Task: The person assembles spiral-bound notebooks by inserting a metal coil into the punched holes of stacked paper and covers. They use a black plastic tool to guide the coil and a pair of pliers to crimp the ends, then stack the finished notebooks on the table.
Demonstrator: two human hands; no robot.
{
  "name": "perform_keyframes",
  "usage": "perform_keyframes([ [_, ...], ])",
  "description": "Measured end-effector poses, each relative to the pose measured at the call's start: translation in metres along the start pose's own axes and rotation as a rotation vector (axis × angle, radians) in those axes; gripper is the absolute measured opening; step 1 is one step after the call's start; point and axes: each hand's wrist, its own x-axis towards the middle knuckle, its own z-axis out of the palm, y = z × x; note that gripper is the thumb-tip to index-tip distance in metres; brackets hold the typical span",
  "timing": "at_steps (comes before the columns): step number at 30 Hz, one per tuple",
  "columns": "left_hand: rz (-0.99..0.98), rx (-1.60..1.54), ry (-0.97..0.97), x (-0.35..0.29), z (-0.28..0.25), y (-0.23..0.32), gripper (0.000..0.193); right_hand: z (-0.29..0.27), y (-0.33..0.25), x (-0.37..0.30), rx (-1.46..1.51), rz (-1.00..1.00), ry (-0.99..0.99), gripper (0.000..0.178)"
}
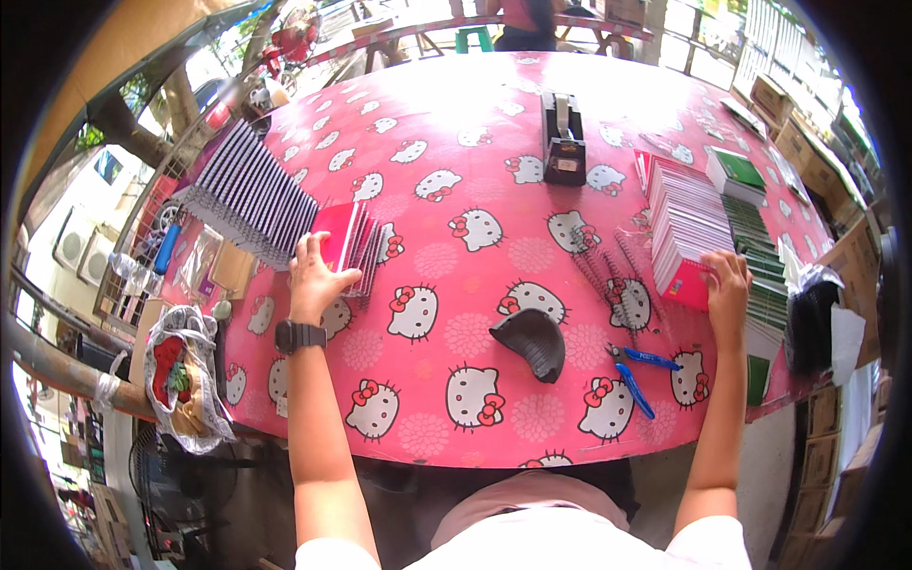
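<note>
My left hand (318, 277) rests against a small row of red notebooks (334, 237) at the left, thumb and fingers spread. Just behind it stands a long row of spiral-bound notebooks (252, 190) with dark coils. At the right, my right hand (728, 277) has its fingers bent over the near end of a long row of red-covered notebooks (686, 214), gripping the front one by its upper corner. Several loose dark spiral coils (617, 275) lie left of that row. Blue-handled cutters (641, 372) lie nearer to me, beside a curved dark grey piece (534, 344).
A black tape dispenser (563, 142) stands at the table's far middle. Green notebooks (755, 252) line the right side, near a black bag (812, 318) and cardboard boxes (807, 142). A plastic bag of mixed items (185, 380) hangs at the left edge. Someone in pink (527, 19) is beyond the table.
</note>
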Motion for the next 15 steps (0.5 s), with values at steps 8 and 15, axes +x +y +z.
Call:
perform_keyframes([
  [8,0.436,-0.331,0.301,-0.083,0.003,0.104,0.07,-0.03,-0.011,0.016,0.322,0.046,0.15,0.015],
  [15,0.697,-0.995,-0.073,-0.173,0.012,0.195,0.045,-0.068,-0.175,-0.002,0.814,-0.362,-0.221,0.023],
])
